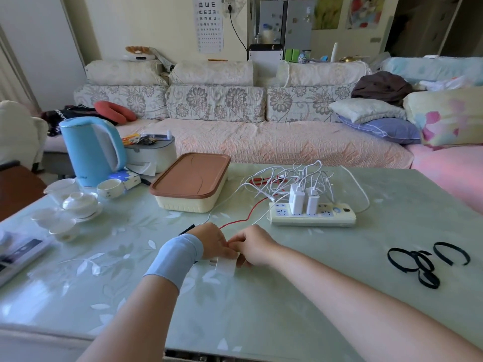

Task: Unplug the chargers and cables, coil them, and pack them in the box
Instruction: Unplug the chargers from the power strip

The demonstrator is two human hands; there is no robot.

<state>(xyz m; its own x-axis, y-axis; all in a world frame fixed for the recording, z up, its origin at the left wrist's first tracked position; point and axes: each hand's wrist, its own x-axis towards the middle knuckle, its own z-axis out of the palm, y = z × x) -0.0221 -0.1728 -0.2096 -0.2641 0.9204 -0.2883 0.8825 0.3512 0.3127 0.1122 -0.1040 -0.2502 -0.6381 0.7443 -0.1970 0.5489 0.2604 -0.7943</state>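
A white charger lies on the table at the middle front, its prongs pointing left. My left hand and my right hand meet above it with fingers curled, pinching the red cable that runs back toward the power strip. Two white chargers stand plugged into that strip, and a tangle of white and red cables lies behind them. The cream box with a brown lid sits shut at the left of the cables.
Several black cable ties lie at the right of the table. A blue kettle and white tea cups stand at the left, with a book at the left edge. A sofa runs behind the table.
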